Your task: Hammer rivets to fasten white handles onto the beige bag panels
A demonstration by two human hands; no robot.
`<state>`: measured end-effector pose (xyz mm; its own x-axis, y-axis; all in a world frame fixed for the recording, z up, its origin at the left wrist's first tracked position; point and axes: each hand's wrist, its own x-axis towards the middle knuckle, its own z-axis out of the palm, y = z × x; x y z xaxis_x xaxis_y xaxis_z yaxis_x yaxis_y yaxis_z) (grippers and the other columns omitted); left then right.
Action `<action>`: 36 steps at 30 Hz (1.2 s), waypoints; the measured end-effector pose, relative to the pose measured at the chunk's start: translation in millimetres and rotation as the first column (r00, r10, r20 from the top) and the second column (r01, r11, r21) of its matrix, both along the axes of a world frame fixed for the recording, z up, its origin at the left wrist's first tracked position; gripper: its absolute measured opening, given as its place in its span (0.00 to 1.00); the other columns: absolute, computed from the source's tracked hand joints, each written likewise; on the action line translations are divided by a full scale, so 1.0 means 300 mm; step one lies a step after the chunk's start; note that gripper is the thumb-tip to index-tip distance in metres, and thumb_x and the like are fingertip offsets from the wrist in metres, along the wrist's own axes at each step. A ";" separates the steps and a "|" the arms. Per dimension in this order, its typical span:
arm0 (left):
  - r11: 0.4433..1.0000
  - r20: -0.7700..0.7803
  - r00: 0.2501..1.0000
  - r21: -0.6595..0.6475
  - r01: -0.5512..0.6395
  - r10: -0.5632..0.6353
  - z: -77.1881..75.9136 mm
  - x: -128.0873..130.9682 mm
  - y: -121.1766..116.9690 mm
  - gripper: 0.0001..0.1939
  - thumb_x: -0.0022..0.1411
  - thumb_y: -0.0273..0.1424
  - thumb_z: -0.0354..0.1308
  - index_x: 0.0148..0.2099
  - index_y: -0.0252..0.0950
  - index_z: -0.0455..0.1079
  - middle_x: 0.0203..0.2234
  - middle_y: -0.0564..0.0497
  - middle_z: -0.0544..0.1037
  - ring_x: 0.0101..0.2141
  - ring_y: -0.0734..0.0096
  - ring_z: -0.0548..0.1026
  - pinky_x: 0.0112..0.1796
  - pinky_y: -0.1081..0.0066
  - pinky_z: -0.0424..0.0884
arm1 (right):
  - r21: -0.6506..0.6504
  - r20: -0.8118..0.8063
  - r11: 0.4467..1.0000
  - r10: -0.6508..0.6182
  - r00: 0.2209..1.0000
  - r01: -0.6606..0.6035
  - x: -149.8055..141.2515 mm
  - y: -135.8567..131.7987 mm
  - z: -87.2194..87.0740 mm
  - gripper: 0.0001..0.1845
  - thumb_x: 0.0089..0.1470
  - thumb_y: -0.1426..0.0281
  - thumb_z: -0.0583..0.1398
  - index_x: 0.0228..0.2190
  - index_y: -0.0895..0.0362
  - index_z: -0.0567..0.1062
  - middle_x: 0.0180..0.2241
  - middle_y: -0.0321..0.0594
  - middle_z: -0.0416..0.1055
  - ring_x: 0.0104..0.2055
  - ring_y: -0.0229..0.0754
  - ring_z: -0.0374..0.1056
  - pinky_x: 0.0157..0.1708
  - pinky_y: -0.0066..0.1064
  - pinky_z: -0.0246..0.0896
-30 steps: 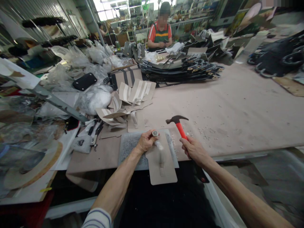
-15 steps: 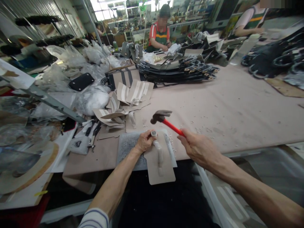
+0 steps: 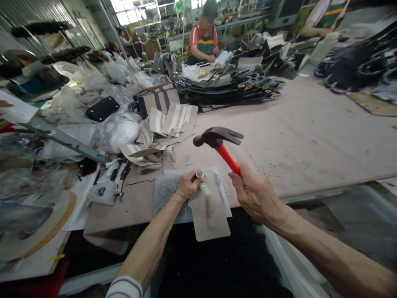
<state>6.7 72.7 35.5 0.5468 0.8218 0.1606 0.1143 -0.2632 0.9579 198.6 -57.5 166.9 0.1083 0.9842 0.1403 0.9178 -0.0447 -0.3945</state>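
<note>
My left hand (image 3: 188, 184) is closed around a short metal punch (image 3: 200, 174), held upright with its round end facing up. Beneath it lies a beige panel (image 3: 214, 225) with a plastic-wrapped handle (image 3: 208, 200) along its middle. The panel rests on a grey, pitted board (image 3: 166, 192) and sticks out past the table edge. My right hand (image 3: 256, 192) grips the red handle of a claw hammer (image 3: 228, 159). The hammer's dark head is raised above the punch, apart from it, with the claw to the right.
More beige panels (image 3: 173, 120) are piled at the left, near plastic bags (image 3: 120, 130). A stack of black straps and panels (image 3: 229, 89) lies farther back. Tiny metal bits (image 3: 263, 165) are scattered on the table (image 3: 304, 136). A co-worker (image 3: 203, 41) sits opposite; a bottle (image 3: 319, 54) stands at right.
The hammer has risen and come closer to the camera, with my right hand lifting it slightly. My left hand, the punch and the panel stay almost in place.
</note>
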 end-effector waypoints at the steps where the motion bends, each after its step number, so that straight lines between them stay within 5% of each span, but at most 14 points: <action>1: 1.000 -0.001 1.000 -0.001 -0.002 0.002 0.001 0.000 0.000 0.07 0.59 0.31 0.60 0.39 0.36 0.76 0.29 0.52 0.76 0.30 0.71 0.71 0.34 0.73 0.67 | -0.052 0.018 0.998 0.027 0.999 -0.026 0.002 -0.003 -0.007 0.15 0.66 0.64 0.44 0.38 0.56 0.67 0.22 0.39 0.67 0.21 0.38 0.57 0.24 0.32 0.41; 5: 1.000 -0.006 1.000 -0.016 -0.012 0.012 0.005 0.002 -0.001 0.07 0.58 0.31 0.60 0.39 0.36 0.75 0.27 0.53 0.75 0.28 0.72 0.70 0.33 0.73 0.66 | -0.251 0.082 0.962 0.133 0.988 -0.109 0.039 -0.007 -0.050 0.12 0.64 0.63 0.49 0.34 0.56 0.67 0.21 0.39 0.66 0.20 0.37 0.55 0.24 0.33 0.35; 11: 1.000 -0.004 1.000 -0.011 0.002 -0.002 0.011 0.000 -0.003 0.08 0.59 0.32 0.60 0.41 0.36 0.75 0.33 0.50 0.78 0.34 0.69 0.73 0.38 0.72 0.68 | -0.334 -0.142 0.939 -0.135 0.981 0.081 0.118 0.032 -0.198 0.14 0.66 0.62 0.47 0.33 0.56 0.66 0.24 0.38 0.67 0.25 0.39 0.61 0.26 0.30 0.46; 15: 1.000 -0.018 1.000 -0.003 -0.016 0.016 0.012 0.000 -0.003 0.08 0.59 0.32 0.61 0.41 0.35 0.75 0.34 0.49 0.78 0.35 0.69 0.74 0.39 0.72 0.69 | -0.346 -0.056 0.920 -0.215 0.975 0.183 0.115 0.042 -0.305 0.16 0.66 0.65 0.48 0.47 0.60 0.68 0.34 0.47 0.71 0.35 0.46 0.68 0.32 0.33 0.54; 18: 0.999 -0.010 1.000 -0.014 -0.029 0.029 0.016 0.003 -0.005 0.09 0.58 0.33 0.61 0.40 0.35 0.75 0.33 0.50 0.78 0.35 0.70 0.74 0.39 0.73 0.70 | -0.110 0.050 0.970 -0.214 0.976 0.218 0.030 0.026 -0.291 0.25 0.64 0.62 0.52 0.57 0.62 0.62 0.47 0.56 0.68 0.46 0.54 0.66 0.42 0.39 0.60; 20: 0.999 0.005 0.999 -0.036 -0.033 0.033 0.016 0.007 -0.006 0.09 0.57 0.33 0.62 0.40 0.34 0.76 0.33 0.50 0.79 0.35 0.70 0.75 0.39 0.73 0.70 | -0.015 -0.041 0.992 -0.129 0.991 0.128 -0.064 0.014 -0.262 0.29 0.63 0.59 0.53 0.60 0.61 0.60 0.50 0.55 0.66 0.50 0.54 0.65 0.46 0.41 0.62; 24: 0.985 0.055 0.990 -0.125 -0.121 0.128 0.003 0.024 -0.003 0.11 0.52 0.33 0.67 0.38 0.34 0.76 0.31 0.50 0.79 0.32 0.71 0.75 0.37 0.73 0.71 | -0.163 -0.171 0.983 0.056 0.984 -0.084 -0.247 0.009 -0.263 0.24 0.62 0.68 0.52 0.58 0.61 0.62 0.45 0.52 0.71 0.43 0.51 0.71 0.41 0.40 0.67; 28: 0.862 0.246 0.852 -0.352 -0.365 0.462 0.004 0.038 0.019 0.16 0.48 0.35 0.70 0.38 0.33 0.75 0.29 0.51 0.80 0.30 0.72 0.77 0.36 0.72 0.73 | -0.282 -0.122 0.959 -0.026 0.992 -0.009 -0.295 0.027 -0.323 0.15 0.61 0.76 0.47 0.44 0.63 0.70 0.38 0.52 0.73 0.37 0.51 0.73 0.35 0.39 0.68; 31: 0.835 0.338 0.780 -0.377 -0.401 0.527 0.028 0.018 0.038 0.17 0.47 0.35 0.71 0.38 0.33 0.75 0.31 0.50 0.81 0.32 0.71 0.79 0.40 0.70 0.74 | -0.202 -0.207 0.979 -0.051 0.977 0.008 -0.262 0.019 -0.349 0.15 0.61 0.75 0.48 0.47 0.64 0.68 0.37 0.52 0.74 0.38 0.52 0.74 0.37 0.41 0.69; 36: 0.793 0.375 0.705 -0.383 -0.474 0.602 0.032 -0.075 0.030 0.19 0.48 0.36 0.70 0.40 0.33 0.74 0.32 0.50 0.81 0.32 0.70 0.80 0.40 0.69 0.75 | 0.198 -0.379 0.974 -0.028 0.925 0.111 -0.248 -0.071 -0.348 0.26 0.63 0.69 0.50 0.60 0.64 0.59 0.52 0.58 0.70 0.50 0.55 0.70 0.47 0.46 0.68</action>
<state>-15.8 81.7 45.2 -0.0890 0.9957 0.0258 -0.3008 -0.0516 0.9523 124.3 -78.7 62.6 0.2602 0.9238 0.2810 0.7004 0.0197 -0.7135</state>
